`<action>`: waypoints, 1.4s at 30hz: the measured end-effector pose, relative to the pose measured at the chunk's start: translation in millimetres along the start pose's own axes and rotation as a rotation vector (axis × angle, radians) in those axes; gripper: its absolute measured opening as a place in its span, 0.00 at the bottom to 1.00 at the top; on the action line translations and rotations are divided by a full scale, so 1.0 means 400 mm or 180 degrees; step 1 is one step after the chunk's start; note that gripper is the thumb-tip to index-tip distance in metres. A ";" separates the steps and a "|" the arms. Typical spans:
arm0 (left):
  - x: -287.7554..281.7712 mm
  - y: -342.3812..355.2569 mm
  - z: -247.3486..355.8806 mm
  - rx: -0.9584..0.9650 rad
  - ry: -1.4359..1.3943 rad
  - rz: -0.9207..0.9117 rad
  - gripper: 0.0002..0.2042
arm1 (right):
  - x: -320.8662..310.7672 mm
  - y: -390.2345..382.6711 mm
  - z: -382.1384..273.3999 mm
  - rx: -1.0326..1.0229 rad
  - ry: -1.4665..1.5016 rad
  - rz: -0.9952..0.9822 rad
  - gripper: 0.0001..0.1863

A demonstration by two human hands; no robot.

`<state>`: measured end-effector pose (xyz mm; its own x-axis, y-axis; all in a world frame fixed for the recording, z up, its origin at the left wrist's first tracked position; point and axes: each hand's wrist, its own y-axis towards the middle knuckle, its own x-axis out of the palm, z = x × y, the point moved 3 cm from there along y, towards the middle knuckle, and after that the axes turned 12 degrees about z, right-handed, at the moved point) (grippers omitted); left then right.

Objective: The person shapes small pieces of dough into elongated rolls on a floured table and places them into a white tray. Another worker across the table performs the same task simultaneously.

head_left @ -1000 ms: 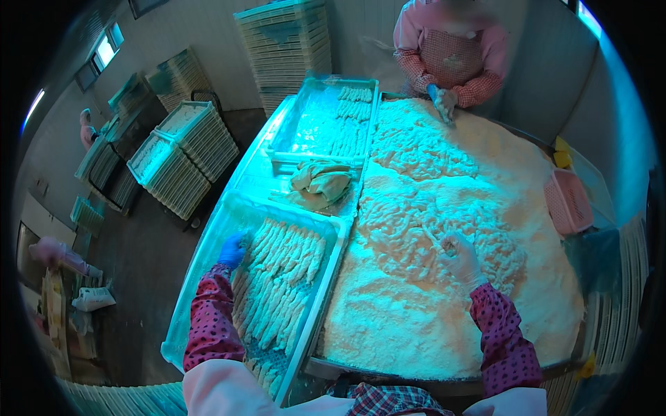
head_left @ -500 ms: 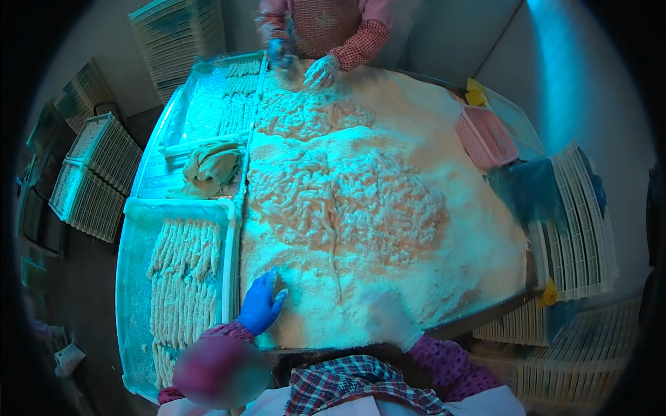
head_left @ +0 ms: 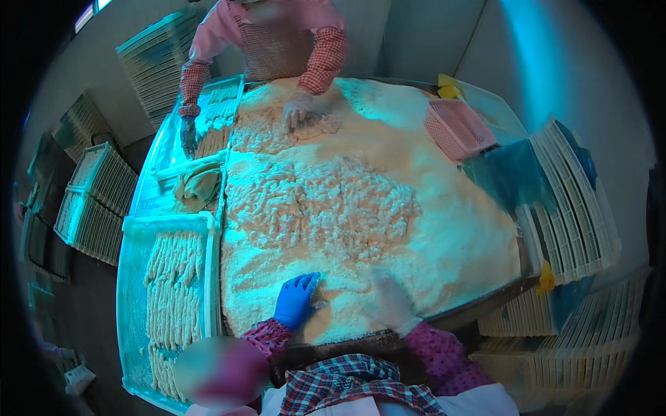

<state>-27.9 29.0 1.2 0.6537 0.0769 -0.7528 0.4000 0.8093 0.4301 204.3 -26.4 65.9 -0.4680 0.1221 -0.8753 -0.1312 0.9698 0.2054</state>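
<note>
My left hand (head_left: 297, 299), in a blue glove, rests on the crumb bed (head_left: 458, 256) near its front edge, fingers slightly bent, thumb apart. My right hand (head_left: 392, 301), pale-gloved and smeared by motion, is low over the crumbs to its right; its fingers are unclear. Beyond both hands lies a mound of coated pale strips (head_left: 319, 204). A white tray (head_left: 209, 256) at the left holds rows of coated strips (head_left: 173, 284).
A co-worker (head_left: 267, 48) leans over the far end, hands at the strips and far tray (head_left: 166, 168). A cloth (head_left: 195, 187) lies between trays. Stacked trays (head_left: 90, 201) stand left, more (head_left: 569, 201) right, near a pink basket (head_left: 458, 128).
My left hand has moved from the tray onto the crumbs, rightward; my right hand has drawn back from the mound. The co-worker's hands have moved apart, one reaching into the far tray.
</note>
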 end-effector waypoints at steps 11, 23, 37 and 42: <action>0.030 0.004 0.009 0.0429 0.0124 -0.0298 0.21 | -0.005 0.032 0.135 -0.0268 -0.0762 0.0006 0.20; 0.140 -0.023 0.147 -0.2733 -0.4532 0.0231 0.18 | 0.160 0.089 -0.068 0.0186 0.1298 0.1366 0.28; -0.258 -0.078 -0.150 -0.3659 -0.5236 0.3470 0.23 | 0.236 0.531 -0.133 -0.0525 -0.0197 0.1341 0.22; -0.658 -0.277 -0.437 -0.4003 -0.2428 0.4009 0.28 | 0.272 0.553 -0.123 -0.0151 0.0082 0.1115 0.13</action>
<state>-356.8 20.8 64.5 0.3903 0.9090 0.1461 -0.8419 0.4166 -0.3429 81.1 191.0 37.6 -0.5135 0.4396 -0.7370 0.0009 0.8591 0.5118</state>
